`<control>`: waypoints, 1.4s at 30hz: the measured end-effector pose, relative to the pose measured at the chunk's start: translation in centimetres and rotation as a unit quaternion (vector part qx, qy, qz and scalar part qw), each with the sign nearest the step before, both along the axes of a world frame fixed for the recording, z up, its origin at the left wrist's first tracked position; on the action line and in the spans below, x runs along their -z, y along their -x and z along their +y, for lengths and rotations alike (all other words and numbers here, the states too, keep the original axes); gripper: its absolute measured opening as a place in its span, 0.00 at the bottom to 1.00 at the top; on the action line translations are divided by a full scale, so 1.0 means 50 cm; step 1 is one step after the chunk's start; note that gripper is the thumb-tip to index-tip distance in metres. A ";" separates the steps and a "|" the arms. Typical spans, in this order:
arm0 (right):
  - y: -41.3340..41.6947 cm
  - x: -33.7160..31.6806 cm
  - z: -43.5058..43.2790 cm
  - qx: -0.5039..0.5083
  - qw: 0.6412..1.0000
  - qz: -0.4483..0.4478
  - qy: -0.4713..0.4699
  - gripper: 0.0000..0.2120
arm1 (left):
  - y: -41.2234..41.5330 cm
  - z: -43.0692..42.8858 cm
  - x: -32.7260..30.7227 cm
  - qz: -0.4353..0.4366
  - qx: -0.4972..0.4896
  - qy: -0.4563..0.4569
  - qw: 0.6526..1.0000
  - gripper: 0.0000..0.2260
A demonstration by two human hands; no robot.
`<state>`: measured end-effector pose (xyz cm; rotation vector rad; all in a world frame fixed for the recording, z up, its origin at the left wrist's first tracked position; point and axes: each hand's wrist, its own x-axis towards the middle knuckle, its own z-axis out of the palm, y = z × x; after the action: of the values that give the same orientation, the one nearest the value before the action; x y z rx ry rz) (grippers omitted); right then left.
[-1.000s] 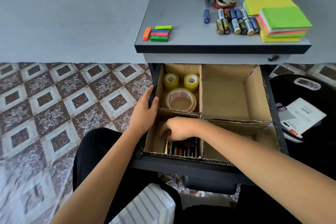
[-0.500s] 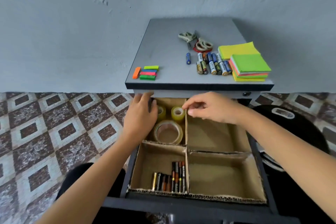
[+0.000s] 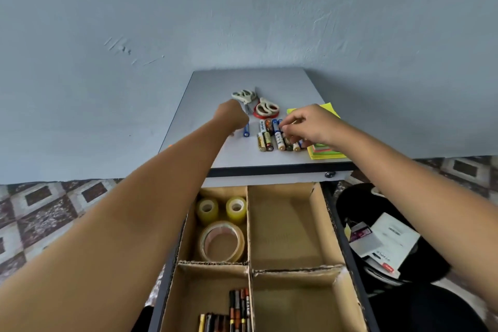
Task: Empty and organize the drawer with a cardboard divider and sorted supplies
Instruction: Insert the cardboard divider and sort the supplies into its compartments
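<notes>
Batteries (image 3: 269, 137) lie in a ragged double row on the grey tabletop (image 3: 215, 83), between the two hands and running under the right one. The right hand (image 3: 310, 127) arches over that row, fingers curled down with their tips on the batteries; whether one is pinched cannot be told. The left hand (image 3: 233, 116) shows only its back, fingers tucked under and hidden, so whether it holds anything cannot be told. One blue battery (image 3: 246, 132) lies apart from the row, just beside this hand. Just beyond the left hand lie two pale-handled scissors (image 3: 244, 96), the pair nearer the right hand resting on a red ring (image 3: 261, 116). Sticky notes (image 3: 327, 153) in yellow, green and pink stacks sit partly under the right hand and wrist.

Below both forearms, nearer the person, the drawer (image 3: 339, 237) stands open, lined with a brown cardboard divider (image 3: 248, 224). Its rough-cut corrugated walls cross to make four compartments. The left compartment closer to the hands holds three tape rolls (image 3: 221, 241): two small yellowish ones side by side and a larger clear one nearer the person. The left compartment closest to the person holds sorted batteries (image 3: 234, 312), laid side by side against the middle wall. Out past the right forearm, a black bin (image 3: 358, 202) holds papers (image 3: 390, 237).
</notes>
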<state>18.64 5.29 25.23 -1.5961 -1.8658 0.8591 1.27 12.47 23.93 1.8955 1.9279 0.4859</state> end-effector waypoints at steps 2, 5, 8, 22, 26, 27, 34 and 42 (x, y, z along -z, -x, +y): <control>0.002 0.000 0.008 -0.002 1.000 -0.013 -0.003 0.04 | -0.008 0.014 0.008 0.008 -0.003 0.014 1.000 0.08; 0.010 0.002 0.021 -0.016 0.999 -0.032 -0.007 0.04 | -0.011 0.024 0.015 0.041 -0.009 0.024 0.999 0.12; 0.025 -0.001 0.033 -0.027 0.997 -0.069 -0.006 0.06 | -0.011 0.027 0.011 0.037 -0.006 0.037 0.999 0.11; 0.119 0.005 0.086 -0.055 0.947 -0.316 -0.017 0.14 | 0.041 0.005 -0.021 -0.138 -0.044 0.116 0.983 0.08; 0.129 0.009 0.095 -0.049 0.948 -0.315 -0.022 0.22 | 0.047 -0.006 -0.025 -0.156 -0.041 0.128 0.979 0.07; 0.131 0.010 0.094 -0.048 0.945 -0.324 -0.023 0.23 | 0.048 -0.008 -0.026 -0.156 -0.040 0.127 0.979 0.07; 0.169 0.013 0.085 -0.060 0.937 -0.344 0.007 0.22 | 0.063 -0.019 -0.033 -0.162 -0.051 0.118 0.978 0.05; 0.196 -0.003 0.069 -0.050 0.948 -0.307 0.067 0.15 | 0.090 -0.022 -0.040 -0.167 -0.073 0.098 0.978 0.08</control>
<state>8.86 8.73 25.36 -2.0344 -2.3644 0.5690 -3.21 11.38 25.94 1.4533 1.8212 0.5927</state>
